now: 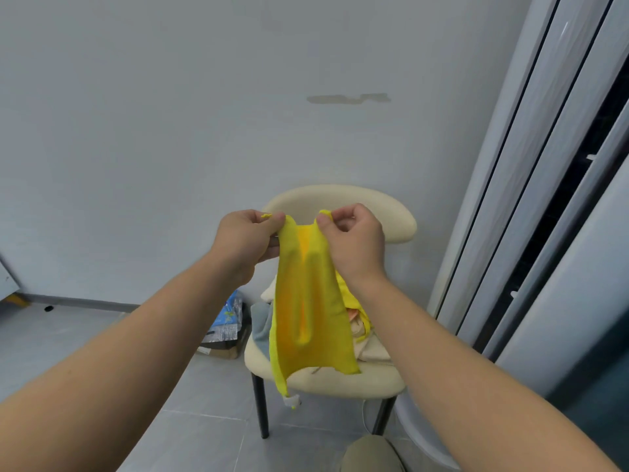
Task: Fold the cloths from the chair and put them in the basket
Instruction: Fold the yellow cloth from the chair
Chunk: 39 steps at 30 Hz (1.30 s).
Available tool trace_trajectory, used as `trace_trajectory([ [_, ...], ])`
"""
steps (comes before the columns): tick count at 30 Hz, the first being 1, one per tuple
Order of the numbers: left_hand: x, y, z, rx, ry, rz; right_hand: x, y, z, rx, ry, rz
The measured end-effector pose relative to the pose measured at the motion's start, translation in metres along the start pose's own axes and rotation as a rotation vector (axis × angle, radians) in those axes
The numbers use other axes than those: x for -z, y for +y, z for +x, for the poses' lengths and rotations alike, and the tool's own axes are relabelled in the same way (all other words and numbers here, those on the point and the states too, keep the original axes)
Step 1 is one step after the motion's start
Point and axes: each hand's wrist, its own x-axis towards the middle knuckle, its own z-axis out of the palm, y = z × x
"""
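A yellow cloth (311, 311) hangs in the air in front of a cream chair (343, 206). My left hand (243, 241) pinches its top left corner and my right hand (354, 243) pinches its top right corner, both at about the height of the chair back. The cloth droops down past the seat's front edge, with a small white tag at its lowest tip. Behind it on the seat lies a pile of other cloths (369, 338), cream, grey-blue and yellow, partly hidden. No basket is in view.
The chair stands on a grey tiled floor against a pale wall. A blue printed bag and a cardboard box (226, 327) lie on the floor left of the chair. Sliding door frames (531, 206) run along the right. My knee (371, 454) shows at the bottom.
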Motion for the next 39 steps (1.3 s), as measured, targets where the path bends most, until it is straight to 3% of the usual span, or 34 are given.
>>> trace_trajectory([
  [11,-0.003,0.001,-0.015,-0.036,-0.109,-0.05,-0.014,0.002,-0.021,-0.034,-0.331,0.085],
  [14,-0.002,0.0,-0.019,-0.045,-0.169,-0.055,-0.012,0.0,-0.021,0.014,-0.339,0.077],
  [17,0.001,-0.004,-0.016,-0.061,-0.186,-0.042,-0.009,-0.003,-0.02,-0.095,-0.325,0.216],
  [23,0.007,-0.01,-0.011,-0.244,-0.044,0.221,0.0,0.0,-0.015,-0.091,-0.302,0.102],
  [28,0.013,-0.005,-0.011,-0.431,-0.145,0.516,0.009,-0.001,-0.01,-0.114,-0.451,0.096],
  [34,0.01,0.001,-0.017,-0.461,-0.224,0.603,0.011,0.006,-0.005,-0.085,-0.584,0.021],
  [39,0.014,0.001,-0.012,-0.49,-0.198,0.653,0.011,0.008,-0.003,-0.059,-0.508,-0.022],
])
